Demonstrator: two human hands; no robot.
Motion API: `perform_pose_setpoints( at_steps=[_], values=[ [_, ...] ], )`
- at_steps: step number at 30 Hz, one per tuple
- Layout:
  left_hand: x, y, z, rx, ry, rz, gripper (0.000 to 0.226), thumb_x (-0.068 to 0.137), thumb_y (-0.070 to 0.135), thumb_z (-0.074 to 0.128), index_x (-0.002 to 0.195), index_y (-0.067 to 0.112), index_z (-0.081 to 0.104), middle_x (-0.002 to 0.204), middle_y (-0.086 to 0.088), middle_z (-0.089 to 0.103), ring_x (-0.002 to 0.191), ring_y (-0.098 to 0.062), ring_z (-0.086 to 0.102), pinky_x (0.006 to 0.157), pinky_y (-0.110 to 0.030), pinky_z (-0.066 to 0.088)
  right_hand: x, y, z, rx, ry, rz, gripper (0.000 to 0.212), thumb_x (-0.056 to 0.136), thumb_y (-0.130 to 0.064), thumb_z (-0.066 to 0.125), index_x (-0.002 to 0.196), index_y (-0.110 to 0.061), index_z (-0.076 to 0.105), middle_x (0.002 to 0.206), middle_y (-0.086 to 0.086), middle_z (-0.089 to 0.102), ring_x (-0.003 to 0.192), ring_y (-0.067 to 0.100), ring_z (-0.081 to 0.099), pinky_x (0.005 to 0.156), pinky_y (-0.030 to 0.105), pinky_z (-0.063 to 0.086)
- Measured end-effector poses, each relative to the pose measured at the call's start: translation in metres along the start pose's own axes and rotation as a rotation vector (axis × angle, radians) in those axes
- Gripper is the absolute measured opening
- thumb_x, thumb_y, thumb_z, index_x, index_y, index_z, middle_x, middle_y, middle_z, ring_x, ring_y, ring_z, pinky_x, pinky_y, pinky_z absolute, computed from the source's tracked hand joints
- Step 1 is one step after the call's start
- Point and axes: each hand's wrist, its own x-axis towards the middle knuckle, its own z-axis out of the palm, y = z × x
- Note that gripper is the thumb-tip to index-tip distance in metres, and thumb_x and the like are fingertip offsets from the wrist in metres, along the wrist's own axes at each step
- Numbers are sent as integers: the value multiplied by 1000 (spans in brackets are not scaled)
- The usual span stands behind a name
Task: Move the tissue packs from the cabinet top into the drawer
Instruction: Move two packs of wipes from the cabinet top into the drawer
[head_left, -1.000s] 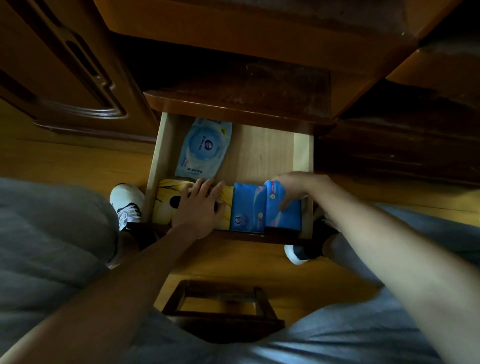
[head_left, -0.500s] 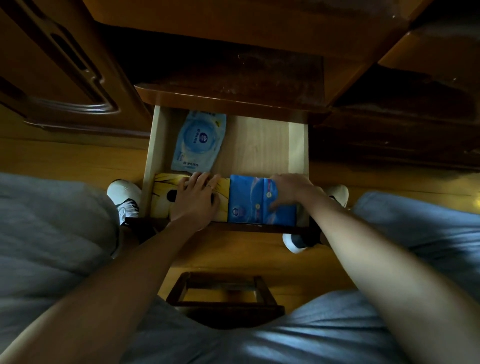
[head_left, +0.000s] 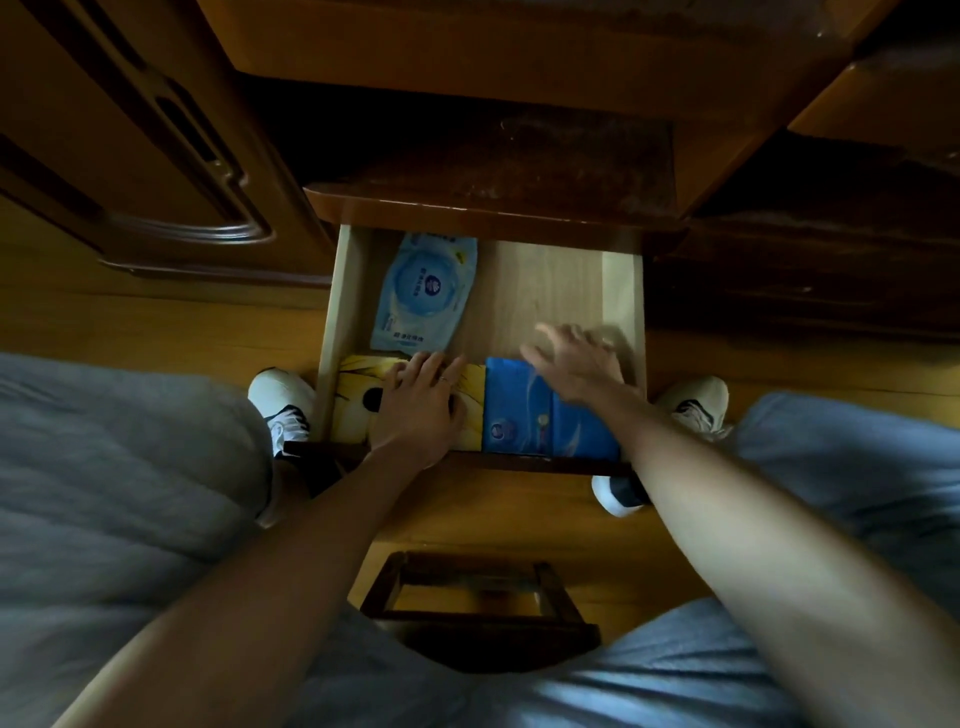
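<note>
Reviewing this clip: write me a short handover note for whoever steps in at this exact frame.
Left hand: flat, fingers straight, pressing on the yellow tissue pack at the drawer's front left.
Right hand: open, blurred, above the blue tissue packs at front right, holding nothing.
A pale blue wipes pack lies at the back left of the open drawer.
Done: these packs are inside the drawer.
Left: the visible cabinet top shows no packs; check the hidden part, then close the drawer.

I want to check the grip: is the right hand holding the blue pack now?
No, the right hand hovers open above the blue pack, fingers spread, gripping nothing.
</note>
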Motion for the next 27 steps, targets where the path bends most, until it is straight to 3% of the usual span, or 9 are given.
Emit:
perform_pose_setpoints(
  at_steps=[3, 7, 10, 12, 17, 22, 24, 27],
  values=[
    [0, 0, -2, -1, -7, -4, 54, 99, 38, 36, 152, 30, 34, 154, -2, 41, 145, -25, 28, 117, -48, 22, -15, 5, 19, -39, -130, -16, 75, 94, -79, 26, 144, -27, 48, 151, 9, 50, 132, 30, 49, 106, 46, 37],
    [7, 4, -8, 3, 27, -48, 50, 100, 41, 35, 147, 27, 46, 143, -2, 55, 134, -24, 44, 110, -47, 33, 1, -1, -3, -76, -210, -10, 82, 91, -84, 18, 134, -25, 56, 138, 7, 59, 121, 26, 56, 92, 43, 41],
    [36, 4, -17, -32, 145, -125, 46, 97, 38, 47, 138, 19, 55, 125, -7, 66, 117, -26, 58, 98, -45, 43, -6, -4, 6, -123, -159, -27, 79, 93, -81, 21, 132, -22, 56, 141, 9, 57, 126, 29, 52, 101, 46, 38],
    [64, -2, -23, -22, 29, -149, 48, 95, 40, 50, 139, 19, 52, 132, -8, 58, 122, -27, 52, 101, -45, 43, -10, -3, 17, -144, -93, -58, 72, 95, -79, 23, 126, -24, 57, 140, 11, 57, 127, 32, 50, 105, 47, 33],
    [114, -19, -17, -58, -354, -265, 69, 94, 44, 60, 153, 24, 31, 159, -5, 23, 140, -36, 31, 107, -53, 39, -2, -5, 21, -54, -74, -19, 77, 98, -74, 19, 139, -20, 56, 144, 15, 55, 130, 36, 48, 108, 47, 34],
    [148, -28, -8, -98, -298, -285, 89, 86, 27, 76, 155, 33, 20, 158, -6, 11, 140, -41, 26, 98, -50, 47, 3, 0, 24, -72, -35, -63, 63, 104, -63, 25, 138, -20, 56, 139, 18, 59, 125, 37, 52, 104, 45, 37],
    [159, -32, -7, -113, -348, -239, 93, 88, 9, 69, 155, 45, 17, 163, -2, -2, 147, -42, 10, 106, -54, 40, 6, 1, 27, -108, -39, -77, 60, 104, -61, 26, 138, -20, 54, 138, 18, 59, 126, 38, 52, 105, 47, 37],
    [166, -41, -8, -95, -462, -100, 99, 85, -11, 57, 152, 54, 23, 165, 10, -18, 151, -34, -19, 119, -65, 13, 10, 5, 30, -117, -20, -107, 54, 105, -57, 29, 137, -23, 54, 133, 17, 61, 123, 39, 54, 103, 48, 38]
  ],
)
